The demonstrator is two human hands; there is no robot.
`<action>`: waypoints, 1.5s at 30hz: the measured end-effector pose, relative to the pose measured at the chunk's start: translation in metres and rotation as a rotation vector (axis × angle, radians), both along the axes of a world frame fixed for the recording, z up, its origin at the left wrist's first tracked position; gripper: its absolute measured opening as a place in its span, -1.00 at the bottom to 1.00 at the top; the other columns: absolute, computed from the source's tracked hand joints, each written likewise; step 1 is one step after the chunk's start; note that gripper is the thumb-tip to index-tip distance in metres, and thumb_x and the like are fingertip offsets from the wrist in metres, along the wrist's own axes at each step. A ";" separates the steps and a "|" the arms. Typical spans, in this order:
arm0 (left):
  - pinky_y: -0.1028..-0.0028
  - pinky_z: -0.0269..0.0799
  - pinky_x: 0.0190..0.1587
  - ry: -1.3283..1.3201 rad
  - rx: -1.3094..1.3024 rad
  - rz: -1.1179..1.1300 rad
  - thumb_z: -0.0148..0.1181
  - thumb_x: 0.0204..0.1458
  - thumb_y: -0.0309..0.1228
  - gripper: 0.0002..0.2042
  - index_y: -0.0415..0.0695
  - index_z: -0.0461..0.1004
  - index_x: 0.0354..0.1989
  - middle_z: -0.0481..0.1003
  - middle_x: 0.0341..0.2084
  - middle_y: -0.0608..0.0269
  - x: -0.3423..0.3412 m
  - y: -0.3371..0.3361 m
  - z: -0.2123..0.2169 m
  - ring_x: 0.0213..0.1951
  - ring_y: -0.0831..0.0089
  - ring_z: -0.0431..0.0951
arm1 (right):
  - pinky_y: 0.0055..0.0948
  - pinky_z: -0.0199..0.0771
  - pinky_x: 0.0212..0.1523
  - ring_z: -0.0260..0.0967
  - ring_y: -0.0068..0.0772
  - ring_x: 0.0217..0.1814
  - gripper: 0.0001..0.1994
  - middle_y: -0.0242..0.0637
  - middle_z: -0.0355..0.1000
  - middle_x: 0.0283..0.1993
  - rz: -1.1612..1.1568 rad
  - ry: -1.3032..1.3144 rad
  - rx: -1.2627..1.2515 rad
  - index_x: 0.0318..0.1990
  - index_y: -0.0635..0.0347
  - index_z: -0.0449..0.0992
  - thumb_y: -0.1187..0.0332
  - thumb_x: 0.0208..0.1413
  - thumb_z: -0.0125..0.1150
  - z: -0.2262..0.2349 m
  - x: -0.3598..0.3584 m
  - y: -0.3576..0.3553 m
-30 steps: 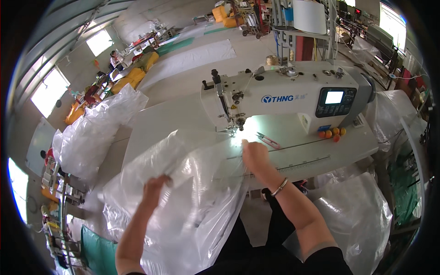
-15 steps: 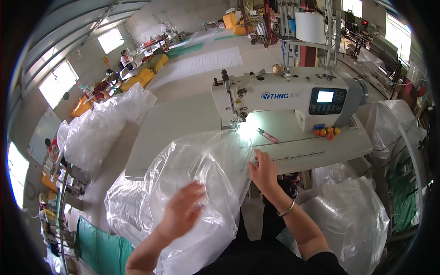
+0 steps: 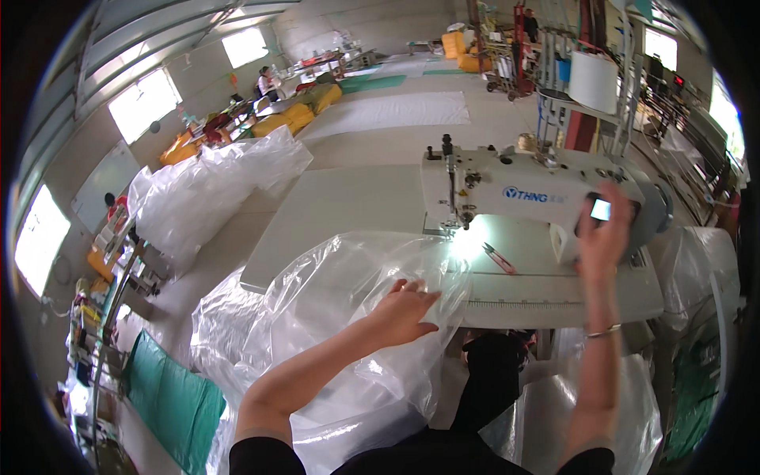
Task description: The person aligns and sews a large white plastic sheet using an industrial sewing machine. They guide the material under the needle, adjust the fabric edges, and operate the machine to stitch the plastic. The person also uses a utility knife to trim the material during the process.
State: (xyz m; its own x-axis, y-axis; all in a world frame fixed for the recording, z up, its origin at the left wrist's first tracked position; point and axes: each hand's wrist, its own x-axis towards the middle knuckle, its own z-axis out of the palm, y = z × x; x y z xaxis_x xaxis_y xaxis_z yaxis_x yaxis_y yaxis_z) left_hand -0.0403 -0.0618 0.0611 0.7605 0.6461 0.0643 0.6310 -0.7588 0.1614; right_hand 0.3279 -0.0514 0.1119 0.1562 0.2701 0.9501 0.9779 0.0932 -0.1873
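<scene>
My left hand (image 3: 402,315) lies over a big clear plastic sheet (image 3: 332,277), its fingers stretched toward the right. The sheet spreads from under the needle of a white sewing machine (image 3: 514,186) down over the table's near edge. My right hand (image 3: 606,233) is raised in front of the machine's control panel, fingers pointing up and slightly blurred. It hides most of the panel; part of the lit screen (image 3: 601,210) shows. Whether its fingers touch the panel, I cannot tell. Small thread snips (image 3: 499,260) with red handles rest on the table beside the lit needle area.
Crumpled clear plastic (image 3: 206,198) is heaped left of the sewing table (image 3: 332,202). More plastic (image 3: 609,412) hangs at the lower right. A large white thread cone (image 3: 592,81) stands behind the machine. Green sheeting (image 3: 174,404) lies at lower left. A person (image 3: 267,83) is far back.
My right hand has gone from the sheet's right edge up to the control panel. My left hand has moved right across the sheet. The view has shifted; the small orange fruits are now hidden.
</scene>
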 end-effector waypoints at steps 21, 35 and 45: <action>0.18 0.25 0.15 -0.044 0.004 0.133 0.19 0.04 -0.21 -0.56 -0.18 0.37 0.04 0.39 -0.01 0.14 0.058 0.057 -0.052 0.11 0.19 0.33 | -0.41 0.33 0.06 0.42 -0.38 0.02 -0.55 -0.21 0.50 0.00 -0.197 0.500 -0.466 0.10 0.29 0.47 0.09 0.28 0.02 -0.158 0.450 -0.068; 0.19 0.36 0.07 -0.137 -0.061 -0.081 0.25 0.00 -0.28 -0.62 -0.12 0.40 -0.01 0.37 0.01 0.20 0.027 0.010 -0.041 0.06 0.18 0.40 | -0.29 0.49 -0.33 0.50 -0.15 -0.31 -0.82 -0.18 0.48 -0.31 0.722 0.211 -0.760 -0.23 0.17 0.56 0.35 0.00 0.29 -0.103 -0.105 0.029; 0.22 0.36 0.04 -0.365 0.031 0.478 0.17 0.05 -0.43 -0.78 -0.30 0.48 -0.18 0.47 -0.16 -0.01 0.015 0.077 -0.039 -0.04 0.05 0.43 | -0.28 0.51 -0.31 0.41 -0.19 -0.24 -0.84 -0.20 0.38 -0.35 0.609 0.000 -0.707 -0.26 0.17 0.57 0.46 -0.01 0.12 -0.148 -0.148 0.056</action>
State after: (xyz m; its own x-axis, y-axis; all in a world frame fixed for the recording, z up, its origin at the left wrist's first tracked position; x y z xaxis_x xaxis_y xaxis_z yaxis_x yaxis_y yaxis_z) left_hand -0.0249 0.0156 0.0223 0.3119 0.9047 0.2903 0.8113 -0.4127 0.4141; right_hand 0.1801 0.0047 -0.0356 -0.2025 0.8214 0.5333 0.7977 0.4542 -0.3967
